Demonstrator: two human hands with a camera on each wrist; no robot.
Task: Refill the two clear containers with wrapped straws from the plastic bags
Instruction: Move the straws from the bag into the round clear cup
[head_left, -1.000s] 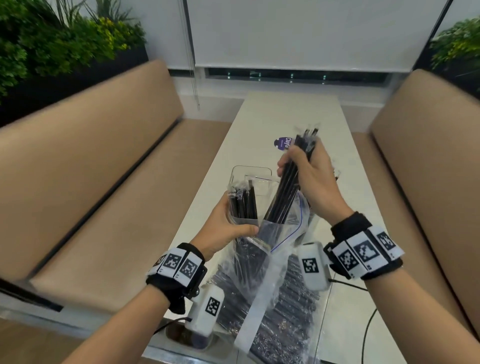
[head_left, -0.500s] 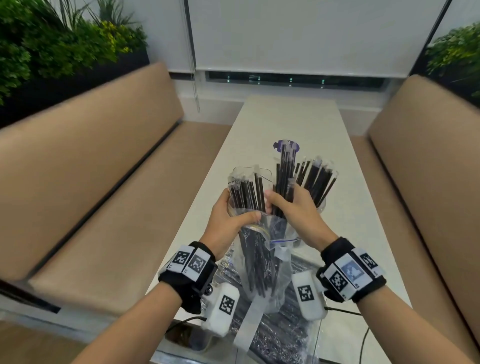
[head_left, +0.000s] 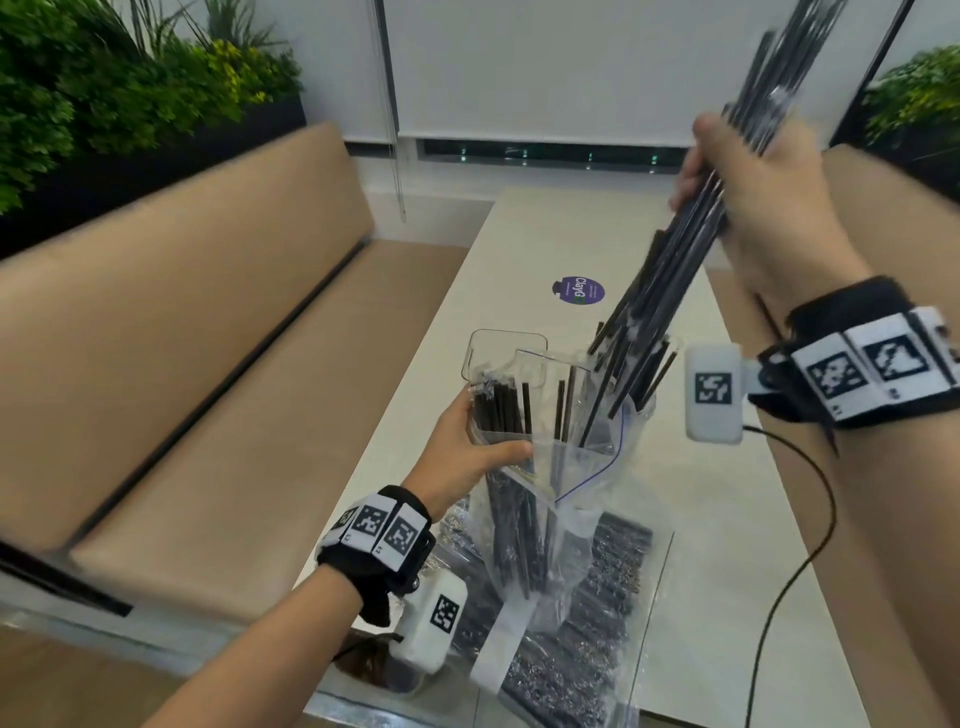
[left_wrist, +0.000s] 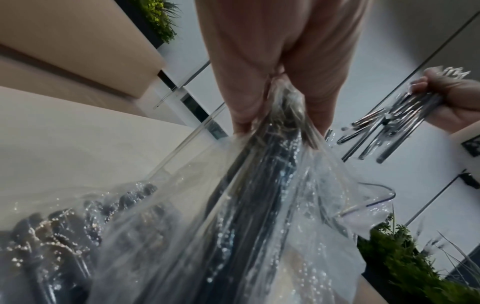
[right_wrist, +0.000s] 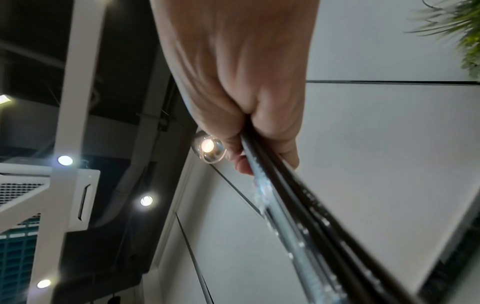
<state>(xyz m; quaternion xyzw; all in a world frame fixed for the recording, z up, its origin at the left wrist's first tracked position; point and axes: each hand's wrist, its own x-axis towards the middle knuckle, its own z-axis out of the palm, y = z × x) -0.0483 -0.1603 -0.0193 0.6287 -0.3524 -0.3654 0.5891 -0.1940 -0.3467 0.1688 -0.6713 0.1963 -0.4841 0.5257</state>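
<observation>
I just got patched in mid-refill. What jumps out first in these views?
The right hand, raised high at the right above the table, grips a thick bundle of black wrapped straws. Lower at center, the left hand holds an upright open plastic bag of straws. A clear container stands just behind it.

Two clear containers (head_left: 506, 358), two plastic bags (head_left: 571, 467), two benches (head_left: 182, 338), one table (head_left: 727, 519).

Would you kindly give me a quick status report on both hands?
Left hand grips upright clear plastic bag. Right hand holds raised bundle of black wrapped straws. Nothing blocking the clear container.
</observation>
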